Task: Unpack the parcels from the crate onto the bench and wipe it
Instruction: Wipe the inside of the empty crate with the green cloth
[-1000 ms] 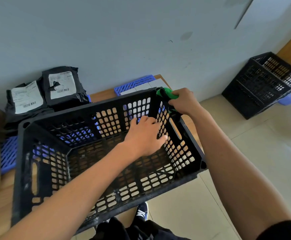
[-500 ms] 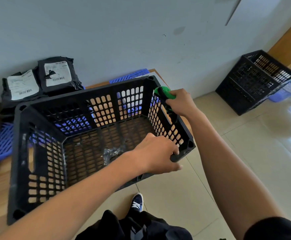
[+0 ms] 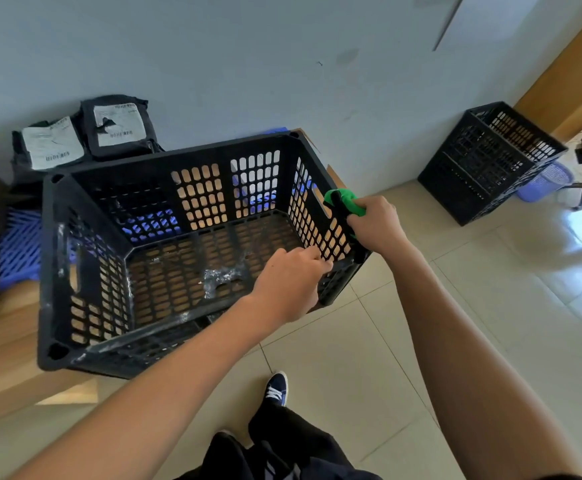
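So the black crate [image 3: 192,244] sits on the wooden bench [image 3: 2,344], its right end hanging out past the bench edge over the tiled floor [image 3: 490,306]. Left hand [image 3: 288,284] reaches in from below, forearm angled up, fingers curled over the rim at the near right corner. Right hand [image 3: 374,225] is clamped round the right wall's top edge with a green cloth [image 3: 346,200] bunched in its grip. Two black parcels [image 3: 85,136] with white labels lean against the wall behind the crate. A second black crate [image 3: 490,161] stands on the floor, well apart.
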{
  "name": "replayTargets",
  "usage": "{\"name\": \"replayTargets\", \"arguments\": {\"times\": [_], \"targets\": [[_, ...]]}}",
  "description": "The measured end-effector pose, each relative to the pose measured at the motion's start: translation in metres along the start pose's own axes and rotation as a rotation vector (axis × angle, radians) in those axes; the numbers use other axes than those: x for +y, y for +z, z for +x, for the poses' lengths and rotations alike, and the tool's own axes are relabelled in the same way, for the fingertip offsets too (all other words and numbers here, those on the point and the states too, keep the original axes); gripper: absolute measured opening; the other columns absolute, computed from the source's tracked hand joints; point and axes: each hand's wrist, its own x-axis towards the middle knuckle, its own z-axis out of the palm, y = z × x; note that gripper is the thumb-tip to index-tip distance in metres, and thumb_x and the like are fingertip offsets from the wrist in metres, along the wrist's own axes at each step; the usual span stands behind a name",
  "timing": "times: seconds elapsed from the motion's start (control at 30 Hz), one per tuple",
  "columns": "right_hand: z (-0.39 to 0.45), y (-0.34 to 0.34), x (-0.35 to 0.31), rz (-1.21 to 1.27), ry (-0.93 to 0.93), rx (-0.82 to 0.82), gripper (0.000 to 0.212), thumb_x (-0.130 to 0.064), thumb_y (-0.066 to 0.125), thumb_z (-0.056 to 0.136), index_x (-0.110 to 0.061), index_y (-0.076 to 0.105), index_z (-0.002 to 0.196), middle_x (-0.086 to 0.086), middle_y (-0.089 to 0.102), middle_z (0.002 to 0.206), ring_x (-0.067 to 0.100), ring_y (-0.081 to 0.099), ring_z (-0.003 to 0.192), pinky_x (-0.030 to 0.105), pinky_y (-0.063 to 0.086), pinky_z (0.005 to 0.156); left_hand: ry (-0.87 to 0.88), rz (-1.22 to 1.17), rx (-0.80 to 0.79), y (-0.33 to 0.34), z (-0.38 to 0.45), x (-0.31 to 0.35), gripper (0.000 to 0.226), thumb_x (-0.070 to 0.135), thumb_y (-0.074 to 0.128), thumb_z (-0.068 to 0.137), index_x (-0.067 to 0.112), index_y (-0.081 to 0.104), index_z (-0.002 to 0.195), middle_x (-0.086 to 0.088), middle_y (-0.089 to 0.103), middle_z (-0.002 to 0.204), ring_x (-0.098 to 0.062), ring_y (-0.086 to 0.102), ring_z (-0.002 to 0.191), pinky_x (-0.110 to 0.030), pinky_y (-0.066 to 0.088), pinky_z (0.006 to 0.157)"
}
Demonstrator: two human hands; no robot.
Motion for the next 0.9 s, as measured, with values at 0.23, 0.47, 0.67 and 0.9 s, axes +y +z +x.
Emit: {"name": "replayTargets", "arguments": {"times": [0.23, 0.47, 0.67, 0.9], "targets": [[0.021, 0.009, -0.003, 0.013, -0.012, 0.020, 0.039, -0.008, 0.058, 0.090, -0.009, 0.069, 0.127, 0.007, 0.060, 0.096, 0.028, 0.064, 0.086, 0.043, 0.059, 0.079, -0.077, -0.020, 0.047, 0.004, 0.003, 0.006, 0.044, 0.011, 0.055, 0.095, 0.028, 0.063, 0.135, 0.004, 0.064, 0.119, -0.020, 0.062, 0.106, -0.037, 0.042, 0.086], [0.078, 0.022, -0.023, 0.023, -0.107, -0.016, 0.036, -0.010, 0.058, 0.092, -0.007, 0.068, 0.126, 0.008, 0.063, 0.095, 0.024, 0.062, 0.082, 0.033, 0.053, 0.069, -0.170, -0.094, 0.034, 0.010, 0.005, 0.006, 0.048, 0.007, 0.056, 0.095, 0.032, 0.063, 0.135, 0.010, 0.063, 0.117, -0.014, 0.060, 0.109, -0.038, 0.041, 0.090], [0.111, 0.030, -0.045, 0.000, -0.190, -0.063, 0.033, -0.005, 0.047, 0.091, -0.003, 0.068, 0.117, 0.016, 0.063, 0.114, 0.034, 0.058, 0.108, 0.050, 0.049, 0.101, -0.244, -0.120, 0.063, 0.010, 0.005, 0.009, 0.042, 0.006, 0.066, 0.093, 0.028, 0.071, 0.128, 0.011, 0.069, 0.109, -0.015, 0.066, 0.099, -0.043, 0.045, 0.086], [0.089, 0.016, -0.021, 0.103, -0.200, -0.154, 0.049, -0.010, 0.051, 0.094, -0.010, 0.058, 0.142, 0.015, 0.062, 0.124, 0.031, 0.065, 0.104, 0.047, 0.055, 0.096, -0.337, -0.101, 0.094, 0.011, 0.005, 0.018, 0.040, 0.007, 0.066, 0.094, 0.028, 0.072, 0.127, 0.010, 0.071, 0.114, -0.017, 0.066, 0.104, -0.047, 0.046, 0.091]]}}
